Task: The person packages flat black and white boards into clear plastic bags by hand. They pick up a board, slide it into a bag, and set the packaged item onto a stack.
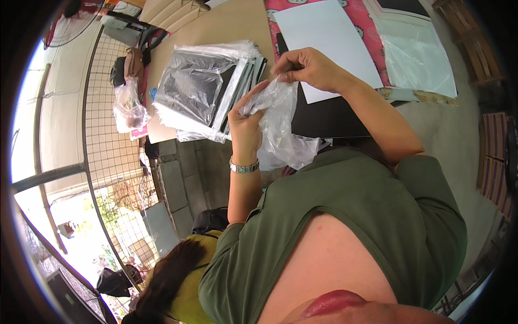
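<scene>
In the head view, a person's two bare hands meet over the near edge of a work table, with a crumpled clear plastic bag [283, 124] between them. The left hand [245, 127] is on the bag's left side: its forefinger reaches up toward the right hand, its thumb sits lower, and bunched film lies in the parted space between them. The right hand [313, 70] comes from the other side with its thumb and forefinger brought nearly together at the bag's upper edge, pinching the film; the exact contact is too blurred to tell. Below the fingers the bag hangs loosely, its lower end spreading near the person's green shirt [345, 189]. A metal watch [244, 166] circles the left wrist. Just left of the bag, a stack of plastic-wrapped sheets [194, 86] lies on brown cardboard [232, 29]. Beyond and partly under the right hand is a white sheet [329, 40], overlapping a black sheet [329, 119] that lies just right of the bag. Farther right, clear plastic sleeves [418, 59] lie flat, with a pink patterned cloth [359, 16] showing between them and the white sheet.
</scene>
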`<state>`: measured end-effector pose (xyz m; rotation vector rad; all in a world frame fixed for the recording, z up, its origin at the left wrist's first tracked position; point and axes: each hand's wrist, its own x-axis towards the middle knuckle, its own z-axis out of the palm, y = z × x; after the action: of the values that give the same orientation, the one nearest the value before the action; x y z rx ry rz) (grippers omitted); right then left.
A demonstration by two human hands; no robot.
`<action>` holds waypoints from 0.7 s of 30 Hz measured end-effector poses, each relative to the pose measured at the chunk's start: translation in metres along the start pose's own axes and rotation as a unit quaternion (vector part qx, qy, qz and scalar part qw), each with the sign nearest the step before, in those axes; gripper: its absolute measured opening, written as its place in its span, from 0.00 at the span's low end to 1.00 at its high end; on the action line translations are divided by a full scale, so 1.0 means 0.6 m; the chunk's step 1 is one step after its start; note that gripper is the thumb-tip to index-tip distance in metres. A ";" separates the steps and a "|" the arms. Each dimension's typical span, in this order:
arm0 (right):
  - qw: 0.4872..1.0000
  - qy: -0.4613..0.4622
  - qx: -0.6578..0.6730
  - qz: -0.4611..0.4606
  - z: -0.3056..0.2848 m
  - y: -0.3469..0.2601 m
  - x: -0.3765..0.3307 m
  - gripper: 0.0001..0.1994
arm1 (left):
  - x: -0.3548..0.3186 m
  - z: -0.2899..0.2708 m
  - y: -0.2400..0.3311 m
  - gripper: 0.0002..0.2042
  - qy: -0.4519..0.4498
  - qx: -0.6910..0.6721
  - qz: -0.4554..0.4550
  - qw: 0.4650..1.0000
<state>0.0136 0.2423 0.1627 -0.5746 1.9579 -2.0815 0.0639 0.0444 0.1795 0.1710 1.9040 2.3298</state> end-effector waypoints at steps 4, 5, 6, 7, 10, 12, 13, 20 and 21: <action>0.989 0.108 -0.089 0.054 -0.019 -0.013 -0.032 0.08 | 0.017 0.029 -0.027 0.09 0.057 -0.031 -0.034 0.997; 0.981 0.142 -0.110 0.080 -0.027 -0.017 -0.040 0.08 | 0.020 0.047 -0.027 0.09 0.052 -0.032 -0.023 0.998; 0.980 0.188 -0.071 0.013 -0.029 0.006 -0.038 0.09 | 0.021 0.065 -0.025 0.10 0.048 -0.033 -0.012 0.998; 0.977 0.213 -0.017 -0.019 -0.033 0.013 -0.038 0.09 | 0.021 0.079 -0.022 0.11 0.045 -0.035 -0.001 0.998; 0.962 0.259 0.062 -0.063 -0.005 -0.005 -0.033 0.09 | 0.009 0.073 -0.032 0.10 -0.004 -0.018 -0.067 0.998; 0.959 0.215 0.182 0.040 0.009 -0.013 -0.043 0.08 | 0.008 0.060 -0.033 0.09 -0.032 -0.046 -0.093 0.994; 0.947 0.190 0.241 0.090 0.014 -0.015 -0.049 0.08 | 0.010 0.051 -0.026 0.08 -0.040 -0.076 -0.094 0.992; 0.984 -0.176 0.040 0.008 -0.061 -0.026 -0.111 0.07 | 0.011 -0.017 -0.012 0.14 -0.069 -0.193 -0.120 0.971; 0.997 -0.039 0.063 -0.004 -0.070 -0.030 -0.095 0.07 | 0.000 0.016 -0.007 0.14 -0.030 -0.113 -0.128 0.985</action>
<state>0.0486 0.3059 0.1722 -0.6277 1.7706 -2.1341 0.0654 0.0544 0.1774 -0.0257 1.5163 2.3117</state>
